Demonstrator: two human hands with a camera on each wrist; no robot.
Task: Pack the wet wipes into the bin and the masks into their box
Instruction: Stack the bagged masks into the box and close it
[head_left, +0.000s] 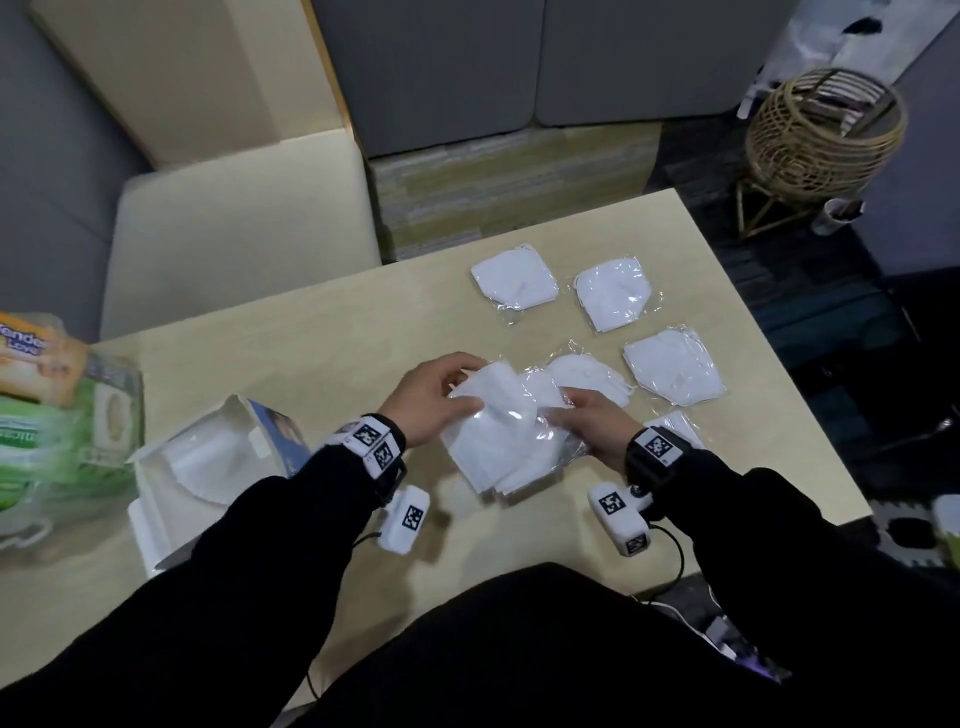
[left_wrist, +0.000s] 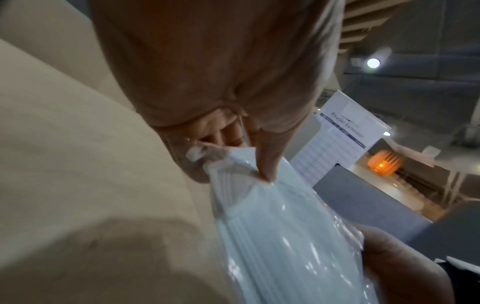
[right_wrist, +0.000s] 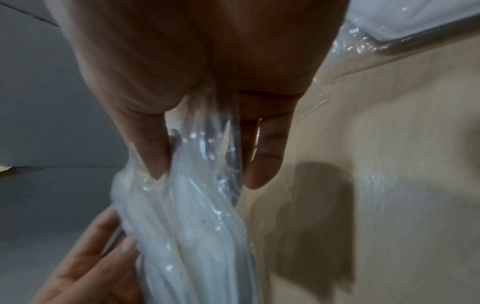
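Both hands clamp the stack of bagged masks (head_left: 506, 431), left hand (head_left: 431, 397) and right hand (head_left: 592, 423) fingers pinching opposite edges; light, floppy, slippery film, so edge grips look best.

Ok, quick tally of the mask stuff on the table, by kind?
Loose wrapped masks on the table: 5, two partly hidden
Mask stack held by left hand and right hand: 1
Open mask box: 1
Total: 7

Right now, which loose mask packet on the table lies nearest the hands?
The wrapped mask just beyond the right hand, partly under the held stack; the others lie farther off.
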